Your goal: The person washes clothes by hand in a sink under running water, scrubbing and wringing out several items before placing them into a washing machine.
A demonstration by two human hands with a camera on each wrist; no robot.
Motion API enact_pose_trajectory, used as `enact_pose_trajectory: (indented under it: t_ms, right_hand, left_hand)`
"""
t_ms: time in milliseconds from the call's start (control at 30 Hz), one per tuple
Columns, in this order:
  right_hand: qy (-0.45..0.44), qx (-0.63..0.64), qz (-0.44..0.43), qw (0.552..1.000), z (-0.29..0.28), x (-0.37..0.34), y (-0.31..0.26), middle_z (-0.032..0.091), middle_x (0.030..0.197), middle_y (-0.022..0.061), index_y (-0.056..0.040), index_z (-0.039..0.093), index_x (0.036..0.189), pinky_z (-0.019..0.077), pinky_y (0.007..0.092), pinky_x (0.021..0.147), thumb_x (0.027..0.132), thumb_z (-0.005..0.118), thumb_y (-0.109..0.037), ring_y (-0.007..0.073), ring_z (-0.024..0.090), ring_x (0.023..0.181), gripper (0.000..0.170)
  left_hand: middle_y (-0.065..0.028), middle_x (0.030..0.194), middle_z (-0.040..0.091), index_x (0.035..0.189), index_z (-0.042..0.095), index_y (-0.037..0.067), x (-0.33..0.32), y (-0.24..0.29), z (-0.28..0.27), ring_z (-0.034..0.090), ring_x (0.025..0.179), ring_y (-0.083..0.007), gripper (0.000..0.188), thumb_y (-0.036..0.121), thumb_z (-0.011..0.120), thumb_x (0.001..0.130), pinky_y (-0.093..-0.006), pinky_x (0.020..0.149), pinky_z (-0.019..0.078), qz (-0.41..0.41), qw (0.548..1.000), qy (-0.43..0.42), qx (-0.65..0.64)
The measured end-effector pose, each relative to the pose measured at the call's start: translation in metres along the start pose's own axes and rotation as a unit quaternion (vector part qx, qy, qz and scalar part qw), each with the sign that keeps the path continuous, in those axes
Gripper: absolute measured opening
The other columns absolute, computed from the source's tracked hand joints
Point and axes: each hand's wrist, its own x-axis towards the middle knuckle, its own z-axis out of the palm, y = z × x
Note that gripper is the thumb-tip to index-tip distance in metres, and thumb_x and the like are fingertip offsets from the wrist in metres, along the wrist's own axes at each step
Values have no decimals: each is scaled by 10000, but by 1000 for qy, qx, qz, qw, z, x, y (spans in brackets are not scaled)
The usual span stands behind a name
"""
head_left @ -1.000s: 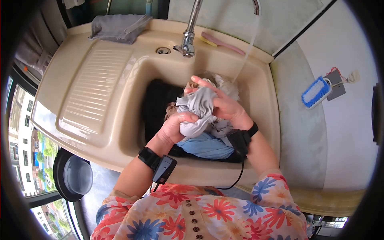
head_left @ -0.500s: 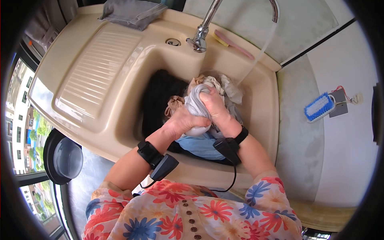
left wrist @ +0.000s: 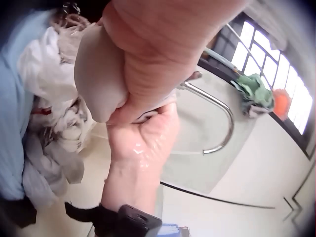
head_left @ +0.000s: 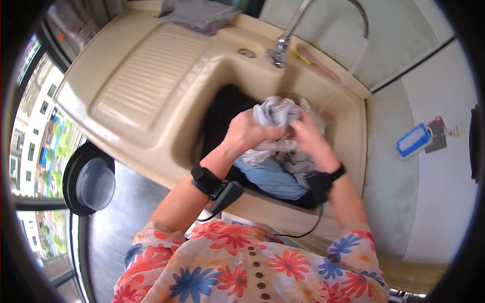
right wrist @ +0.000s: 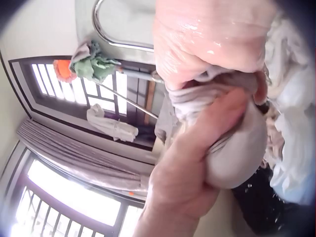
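Observation:
Both hands grip one wet, light grey cloth point(head_left: 275, 112) bunched up over the sink basin. My left hand point(head_left: 247, 130) holds its left side, the thumb laid across it toward the right hand. On the other side my right hand point(head_left: 310, 137) has its fingers curled into the folds. A rounded bulge of the cloth point(right wrist: 237, 153) swells out beside the thumb in the right wrist view. Beneath the hands lie a blue garment point(head_left: 275, 178), a black garment point(head_left: 230, 118) and several pale cloths. Water glistens on the right hand in the left wrist view.
The beige sink point(head_left: 179, 174) has a ribbed washboard point(head_left: 151, 76) at its left. Water runs from the curved faucet point(head_left: 280, 50) at the back. A pink brush point(head_left: 318, 63) lies on the rear ledge, a grey cloth point(head_left: 199, 15) at the back left. A blue-and-white brush point(head_left: 414, 141) hangs on the right wall.
The hands have kneaded and turned the grey cloth between them; the right fingers, spread a second ago, are now curled around it. The head view has shifted, so the sink appears further right.

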Motion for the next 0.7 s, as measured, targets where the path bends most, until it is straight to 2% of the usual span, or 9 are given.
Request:
enact_pose_trajectory:
  t_ms: [33,67,133,267,333,400,433,533,700]
  right_hand:
    - [-17,-20,30,999,0,-12,-15,576,959,40,-63,497,1133,493,267,531,761,541,-76,131,583,783,374]
    - [-38,-42,58,997,0,-20,-23,569,979,37,-66,466,1174,491,255,515,785,558,-93,132,584,791,401]
    - [-148,-110,106,977,-3,-22,-24,569,993,35,-56,433,1207,487,251,520,823,576,-146,149,596,809,420]
    - [-173,-137,136,966,48,-20,-18,577,985,66,-35,452,1169,479,252,534,840,569,-160,162,602,801,371]
    - [-187,-127,154,962,66,-12,-11,582,972,75,-29,467,1143,476,251,542,844,565,-160,166,604,794,341]
    - [-164,-138,176,961,79,-1,0,588,941,82,-35,489,1101,476,250,554,851,554,-153,169,607,780,284]
    - [-155,-157,190,957,85,5,4,590,930,78,-34,490,1092,476,247,563,854,554,-166,169,611,771,280]
    - [-150,-164,212,952,85,22,22,592,915,78,-61,493,1090,485,265,535,856,558,-167,182,617,757,265]
    - [-100,-209,267,936,87,35,41,595,919,92,-36,496,1094,481,256,543,858,545,-172,190,630,734,277]
  left_hand:
    - [-106,837,645,932,619,-8,-6,2,-8,616,761,-186,436,287,722,628,-292,698,475,46,974,-10,-222]
    - [-81,878,643,977,611,-4,-14,2,-21,609,771,-164,408,243,712,668,-285,695,475,98,897,-12,-431]
    - [-55,950,619,1058,571,-13,-35,4,-73,592,813,-146,403,172,677,715,-274,725,474,69,914,-31,-398]
    - [-116,985,608,1027,556,7,-84,-58,-165,600,877,-215,295,188,584,795,-348,817,485,145,740,53,-655]
    - [-138,1001,599,1037,539,13,-133,-111,-214,593,908,-250,307,239,530,829,-396,837,478,162,680,180,-692]
    - [-178,1084,566,1100,513,7,-200,-179,-251,564,974,-295,428,353,453,854,-444,876,452,224,704,242,-629]
    - [-194,1161,526,1181,476,1,-235,-212,-258,529,1038,-324,542,424,435,846,-471,925,408,156,702,323,-616]
    - [-178,1207,504,1219,443,-13,-336,-306,-244,511,1078,-310,596,439,472,831,-466,938,397,79,617,456,-636]
    - [-136,1229,501,1235,452,40,-404,-396,-161,507,1094,-295,604,473,486,815,-447,935,406,-25,547,459,-699]
